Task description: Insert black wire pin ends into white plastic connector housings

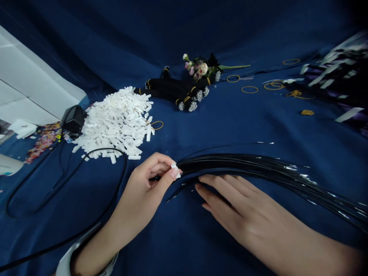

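Note:
My left hand [152, 180] is closed, with a small white piece [176, 170] pinched between thumb and fingers. That piece is beside the left end of a bundle of thin black strands [230, 163]; whether the fingers also grip the strands is hidden. The bundle curves away to the right and carries small shiny bits [304, 176] along its length. Just below it, my right hand [244, 207] has its fingers stretched out along the lower strands. I cannot tell whether its fingertips touch them. A few loose strand ends [174, 196] poke out between the hands.
A heap of white pieces [117, 122] lies at left, beside a black box-like device [74, 119] and a black cable [120, 184]. Behind are black rolls with silvery ends [172, 88], artificial flowers [201, 69] and yellow rubber bands [249, 89]. Dark white-tagged items [342, 73] lie at right.

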A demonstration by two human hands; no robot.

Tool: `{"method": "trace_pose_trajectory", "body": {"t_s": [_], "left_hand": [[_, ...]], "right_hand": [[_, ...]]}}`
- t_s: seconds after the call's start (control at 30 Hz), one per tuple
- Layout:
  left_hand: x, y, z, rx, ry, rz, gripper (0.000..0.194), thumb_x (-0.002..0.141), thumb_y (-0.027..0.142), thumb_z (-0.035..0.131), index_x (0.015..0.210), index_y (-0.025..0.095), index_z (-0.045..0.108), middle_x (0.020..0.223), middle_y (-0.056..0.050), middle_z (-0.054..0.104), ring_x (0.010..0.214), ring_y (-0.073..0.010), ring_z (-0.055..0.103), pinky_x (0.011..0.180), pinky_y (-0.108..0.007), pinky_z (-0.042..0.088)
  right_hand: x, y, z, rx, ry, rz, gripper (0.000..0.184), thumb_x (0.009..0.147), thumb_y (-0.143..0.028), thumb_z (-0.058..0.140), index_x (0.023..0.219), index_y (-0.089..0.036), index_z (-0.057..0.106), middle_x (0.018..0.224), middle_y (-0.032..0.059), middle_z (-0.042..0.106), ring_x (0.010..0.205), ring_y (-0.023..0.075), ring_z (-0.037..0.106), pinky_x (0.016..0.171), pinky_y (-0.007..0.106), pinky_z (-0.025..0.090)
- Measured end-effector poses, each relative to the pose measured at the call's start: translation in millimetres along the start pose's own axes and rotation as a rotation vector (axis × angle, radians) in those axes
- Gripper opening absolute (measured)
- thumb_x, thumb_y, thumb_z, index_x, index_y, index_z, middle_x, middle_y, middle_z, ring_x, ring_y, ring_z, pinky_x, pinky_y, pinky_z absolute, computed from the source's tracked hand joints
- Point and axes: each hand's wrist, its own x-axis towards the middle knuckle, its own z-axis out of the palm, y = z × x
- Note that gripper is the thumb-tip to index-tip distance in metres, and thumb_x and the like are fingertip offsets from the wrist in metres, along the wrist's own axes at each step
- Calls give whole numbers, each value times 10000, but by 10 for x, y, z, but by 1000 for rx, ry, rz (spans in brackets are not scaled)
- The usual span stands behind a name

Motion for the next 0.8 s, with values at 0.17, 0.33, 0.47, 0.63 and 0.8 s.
{"method": "trace_pose_trajectory", "body": {"t_s": [0.17,0.33,0.47,0.63,0.8], "left_hand": [[0,19,3,-75,-28,-36,63,896,284,652,857,245,621,736,67,700,779,-93,657,674,-164,465],[-8,16,4,-235,-109,-134,69,899,276,660,864,240,613,741,71,736,753,-67,662,694,-132,487],[-44,28,23,-302,-176,-217,61,905,277,663,882,244,617,764,65,745,783,-62,675,718,-121,496],[-77,55,37,-300,-216,-221,63,918,285,648,878,245,621,788,58,741,782,-63,664,744,-137,503],[-90,51,47,-269,-218,-180,69,902,296,660,868,244,628,779,48,728,784,-94,664,752,-185,516]], "right_hand": [[-16,84,-34,112,-31,58,265,871,-28,445,893,-124,691,941,107,593,821,196,514,707,333,455],[8,86,-3,148,-75,25,201,917,-94,452,816,-134,621,860,81,555,829,198,499,756,363,447],[12,66,-13,258,-45,76,197,947,-64,381,861,-141,540,802,46,531,709,142,503,613,274,424],[-20,65,-37,448,-37,257,121,969,-92,381,947,-175,466,793,-11,519,582,71,503,494,202,379],[-31,64,-25,448,-41,273,122,960,-93,395,976,-187,471,805,-19,524,580,67,506,499,203,374]]}}
